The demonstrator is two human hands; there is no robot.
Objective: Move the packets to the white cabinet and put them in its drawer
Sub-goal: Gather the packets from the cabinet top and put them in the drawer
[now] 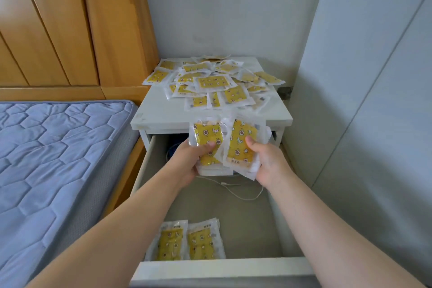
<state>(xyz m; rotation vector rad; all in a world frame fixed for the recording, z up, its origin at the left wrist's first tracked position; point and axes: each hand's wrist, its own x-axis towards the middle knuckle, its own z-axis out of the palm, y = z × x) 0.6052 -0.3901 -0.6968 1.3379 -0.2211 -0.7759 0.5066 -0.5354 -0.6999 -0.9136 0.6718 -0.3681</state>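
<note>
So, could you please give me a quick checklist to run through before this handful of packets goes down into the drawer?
1. Drawer pulled open: ok.
2. Left hand and right hand both gripping the held packets: ok.
3. Bare drawer floor beyond the packets already in the drawer: ok.
4. White cable out of the drop zone: not ok, it lies beneath the hands.
5. Pile on the cabinet top cleared: not ok.
6. Held packets squared up: not ok, fanned.
</note>
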